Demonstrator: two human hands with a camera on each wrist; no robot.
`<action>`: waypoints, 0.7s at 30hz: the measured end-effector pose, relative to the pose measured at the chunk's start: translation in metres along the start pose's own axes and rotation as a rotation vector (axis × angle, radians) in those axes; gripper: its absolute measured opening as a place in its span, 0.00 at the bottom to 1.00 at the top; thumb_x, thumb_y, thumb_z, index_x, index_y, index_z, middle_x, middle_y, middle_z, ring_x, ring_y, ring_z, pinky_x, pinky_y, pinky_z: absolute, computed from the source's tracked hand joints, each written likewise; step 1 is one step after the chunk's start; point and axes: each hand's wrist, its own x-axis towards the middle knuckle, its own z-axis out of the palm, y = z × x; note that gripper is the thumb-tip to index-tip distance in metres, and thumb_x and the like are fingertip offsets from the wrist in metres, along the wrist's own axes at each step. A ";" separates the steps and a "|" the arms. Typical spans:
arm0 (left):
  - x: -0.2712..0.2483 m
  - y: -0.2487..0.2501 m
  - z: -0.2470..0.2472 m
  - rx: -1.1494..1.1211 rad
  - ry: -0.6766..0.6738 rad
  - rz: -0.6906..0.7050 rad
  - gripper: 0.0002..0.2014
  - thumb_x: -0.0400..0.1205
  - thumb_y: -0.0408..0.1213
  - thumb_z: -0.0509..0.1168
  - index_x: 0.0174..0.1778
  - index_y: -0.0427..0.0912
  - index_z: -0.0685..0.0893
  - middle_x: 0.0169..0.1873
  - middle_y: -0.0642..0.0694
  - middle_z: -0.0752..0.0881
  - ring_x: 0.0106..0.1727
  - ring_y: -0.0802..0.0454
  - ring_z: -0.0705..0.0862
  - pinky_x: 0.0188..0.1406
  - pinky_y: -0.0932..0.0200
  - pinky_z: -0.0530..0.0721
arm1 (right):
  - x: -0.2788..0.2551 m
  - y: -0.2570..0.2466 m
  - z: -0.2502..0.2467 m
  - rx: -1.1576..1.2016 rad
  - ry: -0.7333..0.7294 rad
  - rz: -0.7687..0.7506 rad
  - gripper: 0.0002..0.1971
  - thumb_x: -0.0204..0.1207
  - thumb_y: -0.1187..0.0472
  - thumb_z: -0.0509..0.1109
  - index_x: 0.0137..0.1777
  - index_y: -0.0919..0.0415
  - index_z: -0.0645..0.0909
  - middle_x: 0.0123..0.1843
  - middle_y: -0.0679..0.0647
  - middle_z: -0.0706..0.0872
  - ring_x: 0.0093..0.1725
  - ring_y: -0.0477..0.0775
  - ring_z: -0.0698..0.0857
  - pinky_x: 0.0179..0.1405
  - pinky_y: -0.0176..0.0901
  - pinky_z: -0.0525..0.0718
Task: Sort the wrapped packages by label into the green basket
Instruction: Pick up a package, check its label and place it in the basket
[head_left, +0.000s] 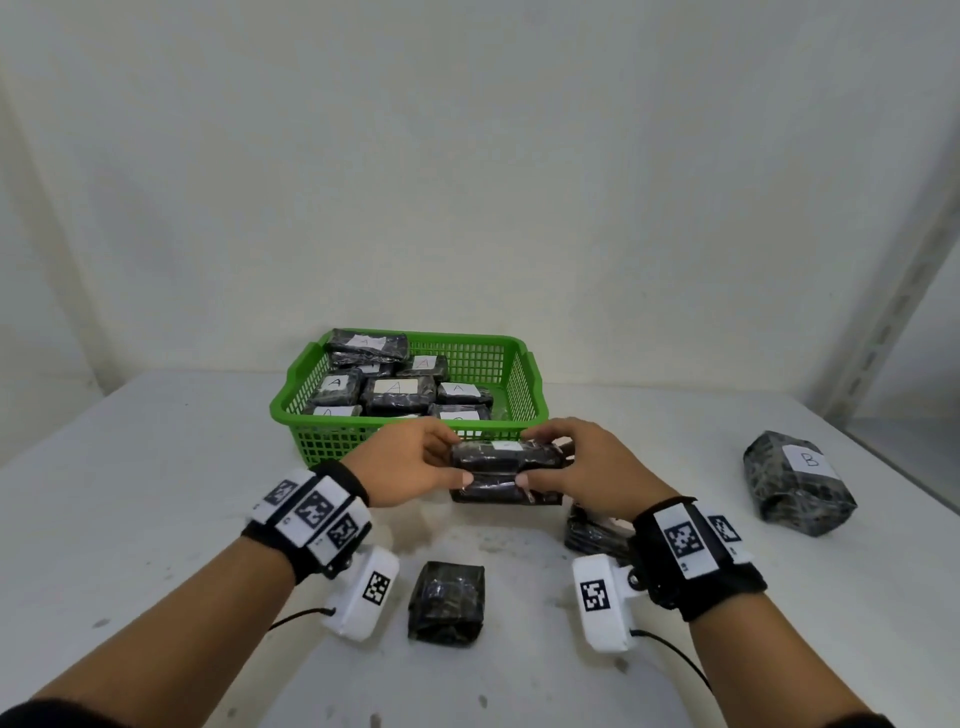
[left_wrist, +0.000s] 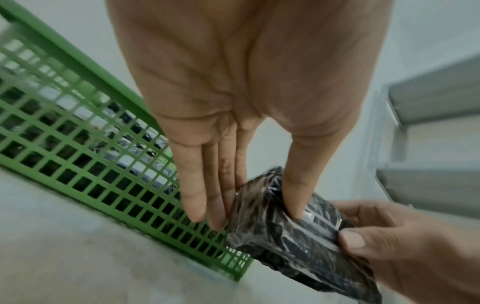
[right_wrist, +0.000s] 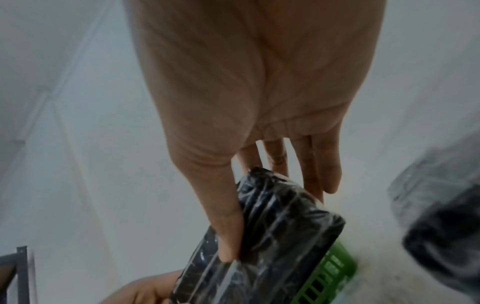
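I hold one wrapped package (head_left: 506, 462) with both hands, just in front of the near wall of the green basket (head_left: 332, 441) and above the desk (head_left: 156, 467). I judge this package is light and rather firm inside, but the black plastic film around it looks glossy and wrinkled, so it can slide a little under the fingers; the best place to take it is at the two short ends, thumb on one broad face and fingers on the opposite one. This is how I have it: my left hand (head_left: 410, 462) pinches the left end, with the thumb on the near face and the fingers almost straight behind it, and my right hand (head_left: 576, 467) pinches the right end in the same way. Both hands are closed on the package only lightly, not wrapped around it. A small white label (head_left: 506, 446) is on its upper face, but I cannot read the letter from here. Inside the basket lie packages marked A (head_left: 397, 387). On the desk a package marked B (head_left: 797, 480) stands well apart to the right, a small unlabelled-looking one (head_left: 447, 603) lies near me, and another (head_left: 592, 535) is partly hidden under my right wrist.
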 end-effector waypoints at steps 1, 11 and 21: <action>-0.002 -0.003 -0.005 -0.044 0.009 0.002 0.24 0.74 0.49 0.79 0.65 0.50 0.82 0.56 0.54 0.90 0.55 0.57 0.89 0.64 0.53 0.86 | 0.000 -0.003 0.000 0.042 0.004 -0.014 0.28 0.69 0.52 0.87 0.69 0.46 0.85 0.64 0.45 0.87 0.57 0.43 0.88 0.52 0.32 0.83; -0.019 -0.014 -0.019 -0.554 0.175 0.062 0.20 0.77 0.38 0.77 0.65 0.44 0.84 0.59 0.44 0.89 0.55 0.51 0.92 0.53 0.55 0.91 | 0.010 -0.022 0.022 0.513 0.060 -0.039 0.26 0.69 0.55 0.88 0.68 0.53 0.88 0.61 0.50 0.93 0.61 0.47 0.92 0.66 0.45 0.89; -0.018 -0.027 -0.003 -0.813 0.214 0.095 0.33 0.62 0.60 0.83 0.58 0.42 0.90 0.56 0.41 0.93 0.60 0.42 0.91 0.68 0.35 0.83 | 0.020 -0.038 0.046 0.751 0.031 -0.046 0.26 0.66 0.52 0.86 0.63 0.60 0.90 0.56 0.55 0.96 0.58 0.55 0.95 0.68 0.54 0.89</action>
